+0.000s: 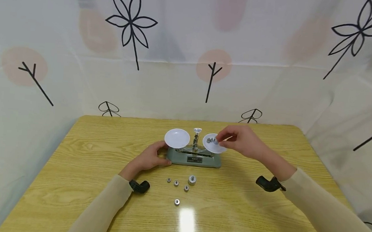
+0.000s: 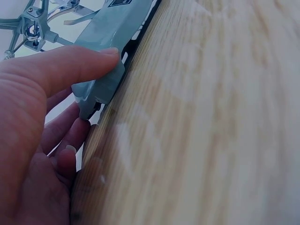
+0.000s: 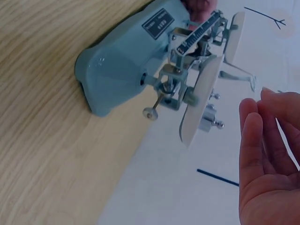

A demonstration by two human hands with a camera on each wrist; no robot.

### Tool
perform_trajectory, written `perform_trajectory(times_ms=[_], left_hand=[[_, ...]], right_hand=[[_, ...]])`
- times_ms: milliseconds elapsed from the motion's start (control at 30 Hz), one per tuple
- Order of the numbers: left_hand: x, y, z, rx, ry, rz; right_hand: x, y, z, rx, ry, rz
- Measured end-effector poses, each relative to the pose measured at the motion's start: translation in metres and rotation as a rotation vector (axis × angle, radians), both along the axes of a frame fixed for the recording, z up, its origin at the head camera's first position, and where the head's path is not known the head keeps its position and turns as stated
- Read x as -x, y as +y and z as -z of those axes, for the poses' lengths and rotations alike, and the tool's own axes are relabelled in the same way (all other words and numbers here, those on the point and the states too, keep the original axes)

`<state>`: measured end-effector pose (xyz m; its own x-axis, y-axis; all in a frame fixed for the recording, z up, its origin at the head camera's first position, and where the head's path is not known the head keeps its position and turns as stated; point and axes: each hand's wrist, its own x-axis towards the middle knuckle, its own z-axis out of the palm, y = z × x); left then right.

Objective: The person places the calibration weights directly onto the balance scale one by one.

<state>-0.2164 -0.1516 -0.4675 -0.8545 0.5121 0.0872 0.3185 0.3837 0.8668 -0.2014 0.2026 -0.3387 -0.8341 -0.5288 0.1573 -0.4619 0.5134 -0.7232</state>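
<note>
A green-grey balance scale [image 1: 204, 162] stands on the table with two white pans. My left hand [image 1: 150, 157] grips the left end of its base, the thumb on the front and the fingers behind, as the left wrist view shows. The left pan [image 1: 177, 138] holds nothing. Several metal weights [image 3: 207, 119], one bigger than the others, stand on the right pan [image 1: 217, 149]. Just above that pan is my right hand [image 1: 244, 140]. In the right wrist view its fingertips [image 3: 252, 123] are close together, apart from the weights, and nothing shows between them.
Several loose knobbed weights lie on the wooden table [image 1: 104, 153] in front of the scale. The largest is a round weight [image 1: 192, 180]; a small weight [image 1: 177, 202] lies nearest me. A patterned cloth [image 1: 171, 89] hangs behind the table and along its sides.
</note>
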Motion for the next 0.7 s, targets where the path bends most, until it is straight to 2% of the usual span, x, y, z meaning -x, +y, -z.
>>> perform_trajectory(times_ms=[100,133,333,700], left_hand=[[0.000,0.001,-0.001,-0.002,-0.013,0.000],[0.003,0.000,0.003,0.002,-0.012,0.000],[0.003,-0.001,0.003,0.003,-0.012,0.001],[0.002,-0.001,0.004,-0.005,-0.014,0.008]], right_hand=[[-0.005,-0.001,0.002,0.018,-0.016,-0.012],[-0.006,-0.002,0.002,0.022,-0.017,-0.017],[-0.017,-0.007,0.006,0.061,0.004,-0.072],[-0.037,-0.021,0.025,0.114,-0.013,-0.162]])
